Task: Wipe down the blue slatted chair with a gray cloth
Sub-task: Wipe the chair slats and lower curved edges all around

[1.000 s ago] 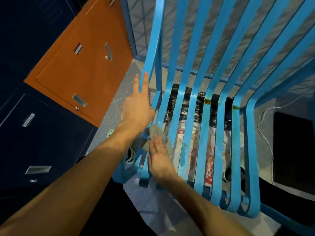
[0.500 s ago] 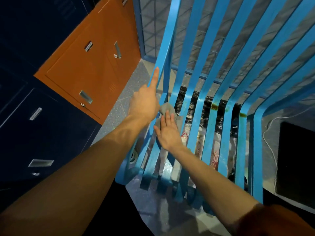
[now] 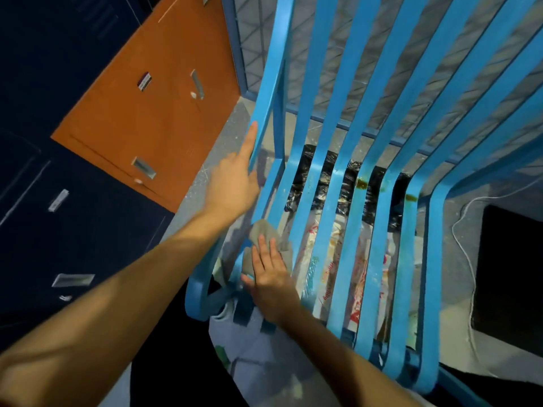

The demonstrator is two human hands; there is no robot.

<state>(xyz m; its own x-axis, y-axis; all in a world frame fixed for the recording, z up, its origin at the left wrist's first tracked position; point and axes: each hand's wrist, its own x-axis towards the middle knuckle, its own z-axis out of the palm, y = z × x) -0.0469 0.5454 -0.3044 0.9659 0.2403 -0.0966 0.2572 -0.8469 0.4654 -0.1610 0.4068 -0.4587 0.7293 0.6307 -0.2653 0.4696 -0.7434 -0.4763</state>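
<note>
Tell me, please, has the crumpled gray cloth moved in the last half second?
Yes: the gray cloth slid on the blue slatted chair toward its seat's front edge.

Cloth (image 3: 262, 230) on chair (image 3: 338, 177) — cabinets (image 3: 147, 118) at left

Orange cabinet (image 3: 141, 107) beside dark navy lockers (image 3: 73, 230); speckled gray floor (image 3: 232, 124); white cable (image 3: 454, 227) near black mat (image 3: 508, 274); dim light.

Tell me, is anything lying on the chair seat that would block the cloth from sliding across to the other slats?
Nothing visible does. The right hand presses the gray cloth on the chair's left slats; the others are bare on top. The bags lie underneath.
</note>
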